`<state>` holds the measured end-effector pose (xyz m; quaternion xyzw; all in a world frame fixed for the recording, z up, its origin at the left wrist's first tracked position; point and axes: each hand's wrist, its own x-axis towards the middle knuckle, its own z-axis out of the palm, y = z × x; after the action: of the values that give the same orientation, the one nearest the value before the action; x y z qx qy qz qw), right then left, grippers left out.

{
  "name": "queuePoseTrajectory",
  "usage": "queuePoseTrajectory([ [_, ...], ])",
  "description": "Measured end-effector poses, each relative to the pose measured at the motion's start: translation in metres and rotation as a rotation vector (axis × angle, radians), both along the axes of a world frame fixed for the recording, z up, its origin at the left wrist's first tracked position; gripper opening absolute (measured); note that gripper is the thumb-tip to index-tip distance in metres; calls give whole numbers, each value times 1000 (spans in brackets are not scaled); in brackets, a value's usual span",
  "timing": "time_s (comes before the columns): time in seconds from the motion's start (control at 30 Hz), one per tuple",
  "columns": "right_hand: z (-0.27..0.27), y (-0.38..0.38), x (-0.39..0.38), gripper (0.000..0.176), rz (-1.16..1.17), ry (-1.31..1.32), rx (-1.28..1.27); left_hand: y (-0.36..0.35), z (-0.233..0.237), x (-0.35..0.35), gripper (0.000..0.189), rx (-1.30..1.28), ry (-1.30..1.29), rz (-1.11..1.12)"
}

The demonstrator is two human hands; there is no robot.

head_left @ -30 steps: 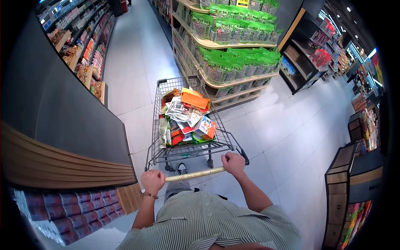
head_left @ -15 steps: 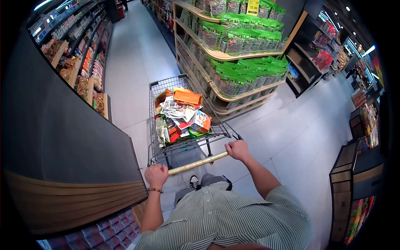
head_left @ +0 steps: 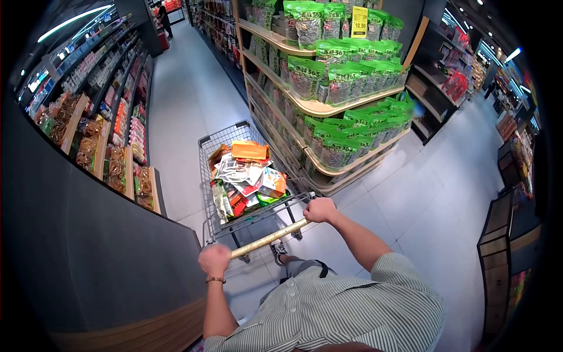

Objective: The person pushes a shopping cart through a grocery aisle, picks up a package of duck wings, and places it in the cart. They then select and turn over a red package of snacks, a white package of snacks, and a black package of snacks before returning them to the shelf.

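Head view: left hand (head_left: 214, 259), right hand (head_left: 320, 209) hide gripped handle (head_left: 267, 239) ends.

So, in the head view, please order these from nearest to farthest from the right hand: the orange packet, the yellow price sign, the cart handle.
1. The cart handle: gripped by the right hand.
2. The orange packet: topmost in the cart, at its far end.
3. The yellow price sign: high on the shelf, ahead on the right.

Position: worn on the head.
Direction: forward and down, along the aisle (head_left: 182, 100).
Nearness: cart handle (head_left: 268, 237) close below.
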<state>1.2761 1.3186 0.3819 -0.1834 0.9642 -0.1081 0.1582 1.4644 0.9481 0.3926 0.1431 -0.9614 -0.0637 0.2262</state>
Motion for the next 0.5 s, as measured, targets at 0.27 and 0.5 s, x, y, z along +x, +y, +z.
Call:
queuePoseTrajectory([
  [0.27,-12,15,-10,38,78,-416,47,12,-31,-8,27,13,-166,17],
  [0.5,-55,42,-22,41,92,-181,-33,29,-67,-33,28,30,-312,37],
])
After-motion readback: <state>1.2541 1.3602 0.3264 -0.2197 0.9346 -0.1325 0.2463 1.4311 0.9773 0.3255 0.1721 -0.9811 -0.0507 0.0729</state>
